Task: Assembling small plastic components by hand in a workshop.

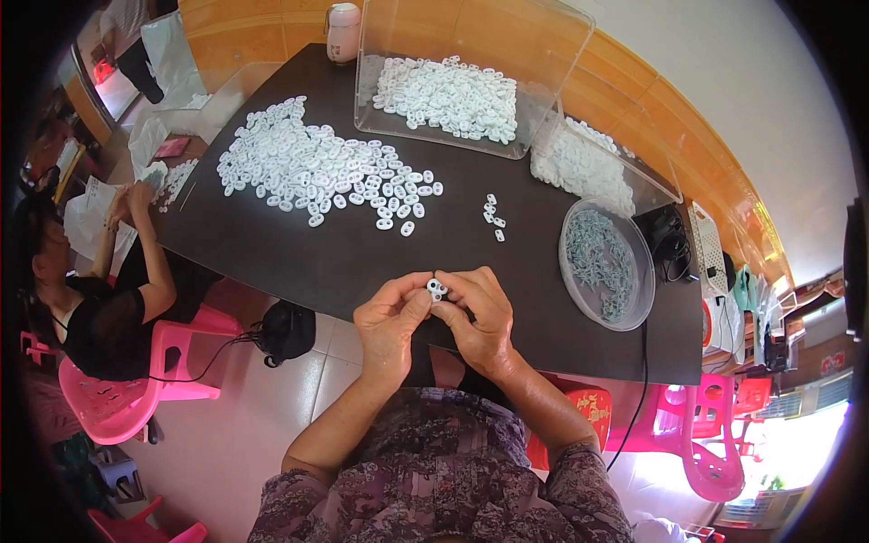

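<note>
Patterned shirt cloth (pixel 444 471) lies nearest, across the lower edge, with both bare forearms reaching up from it to the near edge of the worktop (pixel 317 267). Left hand (pixel 389 324) and right hand (pixel 480 319) meet there, thumbs and fingertips closed on a small white piece (pixel 436 290) with dark round openings. It sits between the two hands, above the worktop's near edge; whether it is one part or two put together, I cannot tell.

Just beyond the hands, slightly right, a few loose pieces (pixel 500 235) lie in a short, uneven line. Farther right is a round clear bowl (pixel 580 296), holding many thin grey-green parts (pixel 593 249) spread over its bottom. To the left, a broad heap (pixel 308 158) of white two-holed oval pieces covers much of the worktop, thinning into single pieces toward the middle.

At the far side stands a large clear bin (pixel 480 32) with more white pieces in it, and to its right a smaller clear box (pixel 659 184), also with white pieces. A pale pink flask (pixel 343 34) stands left of the bin. Black cables (pixel 668 240) bunch near the right end.

Off to the left, another person (pixel 109 317) sits on a pink chair (pixel 176 362), hands raised near more small white pieces. A black bag (pixel 288 332) is on the floor between.
</note>
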A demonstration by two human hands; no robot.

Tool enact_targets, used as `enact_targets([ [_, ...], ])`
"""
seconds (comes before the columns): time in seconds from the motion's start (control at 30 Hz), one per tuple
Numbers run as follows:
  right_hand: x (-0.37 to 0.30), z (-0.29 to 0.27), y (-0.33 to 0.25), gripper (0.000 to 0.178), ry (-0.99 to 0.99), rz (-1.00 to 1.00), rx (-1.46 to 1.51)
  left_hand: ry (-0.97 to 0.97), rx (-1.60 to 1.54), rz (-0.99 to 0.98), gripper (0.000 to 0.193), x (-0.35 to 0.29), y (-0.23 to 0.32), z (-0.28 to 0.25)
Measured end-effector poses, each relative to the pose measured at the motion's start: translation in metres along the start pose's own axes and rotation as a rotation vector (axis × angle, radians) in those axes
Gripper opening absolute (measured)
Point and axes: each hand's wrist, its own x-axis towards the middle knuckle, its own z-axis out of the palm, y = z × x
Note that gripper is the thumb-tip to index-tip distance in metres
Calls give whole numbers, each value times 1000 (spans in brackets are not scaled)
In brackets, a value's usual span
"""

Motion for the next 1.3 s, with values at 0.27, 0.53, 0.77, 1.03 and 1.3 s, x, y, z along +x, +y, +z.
enact_targets([
  [0.27,-2,-1,0,36,-11,13,43,-177,7,32,25,6,1,-9],
  [0.53,-3,2,-6,33,19,61,64,-173,30,54,23,2,3,-9],
  [0.77,0,1,-9,30,29,-5,26,-200,127,116,23,1,4,-11],
  [1.03,-1,3,-10,29,55,-33,24,-176,142,165,24,-2,0,-10],
  [1.3,-3,7,-5,28,111,-133,0,-148,29,143,23,-5,-3,-8],
])
